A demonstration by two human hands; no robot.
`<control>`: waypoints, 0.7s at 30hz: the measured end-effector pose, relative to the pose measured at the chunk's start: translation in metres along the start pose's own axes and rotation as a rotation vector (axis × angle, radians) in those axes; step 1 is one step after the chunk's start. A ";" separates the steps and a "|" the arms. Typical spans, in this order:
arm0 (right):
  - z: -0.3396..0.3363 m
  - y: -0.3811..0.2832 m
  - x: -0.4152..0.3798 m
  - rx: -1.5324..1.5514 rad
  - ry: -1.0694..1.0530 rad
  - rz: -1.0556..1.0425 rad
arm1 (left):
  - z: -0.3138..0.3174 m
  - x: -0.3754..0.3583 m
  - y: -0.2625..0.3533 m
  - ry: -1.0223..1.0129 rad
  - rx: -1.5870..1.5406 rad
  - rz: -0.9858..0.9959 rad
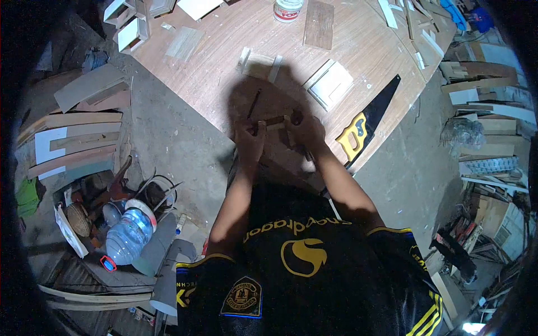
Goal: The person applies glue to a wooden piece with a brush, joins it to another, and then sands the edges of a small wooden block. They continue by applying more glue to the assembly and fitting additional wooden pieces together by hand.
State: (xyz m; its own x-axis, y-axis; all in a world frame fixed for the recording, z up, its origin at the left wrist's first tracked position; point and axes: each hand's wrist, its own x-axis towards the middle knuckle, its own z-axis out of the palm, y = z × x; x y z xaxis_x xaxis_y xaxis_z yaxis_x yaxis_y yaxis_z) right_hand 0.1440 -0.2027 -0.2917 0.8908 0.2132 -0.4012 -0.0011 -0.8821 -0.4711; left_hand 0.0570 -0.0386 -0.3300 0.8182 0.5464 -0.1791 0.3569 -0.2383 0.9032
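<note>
Over the near corner of the wooden table, my left hand and my right hand hold a small wooden piece between them, one at each end. Both hands have their fingers closed on it and lie in dark shadow. Beyond them on the table is a pale wooden piece with upright ends. A white-topped block rests to its right. The handsaw with a yellow handle lies right of my right hand. A thin dark tool is just beyond my left hand.
The wooden table bears a white tub, a brown board and box-like pieces at the far left. Wood offcuts are stacked at left and right. A large plastic bottle lies at lower left.
</note>
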 end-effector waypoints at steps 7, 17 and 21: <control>-0.035 0.037 0.004 0.439 0.086 0.022 | -0.051 -0.003 -0.019 0.119 0.055 -0.163; -0.051 0.064 -0.069 0.333 0.093 0.085 | -0.088 -0.037 -0.012 -0.094 -0.046 -0.157; -0.024 0.058 -0.095 0.079 0.206 -0.012 | -0.098 -0.054 0.030 -0.211 0.069 -0.244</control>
State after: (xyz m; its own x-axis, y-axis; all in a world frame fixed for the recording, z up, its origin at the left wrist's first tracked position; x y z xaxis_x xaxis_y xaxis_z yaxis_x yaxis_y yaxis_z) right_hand 0.0705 -0.2845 -0.2620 0.9650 0.1263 -0.2298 -0.0179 -0.8427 -0.5381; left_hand -0.0211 0.0033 -0.2554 0.7777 0.4172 -0.4702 0.5777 -0.1792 0.7964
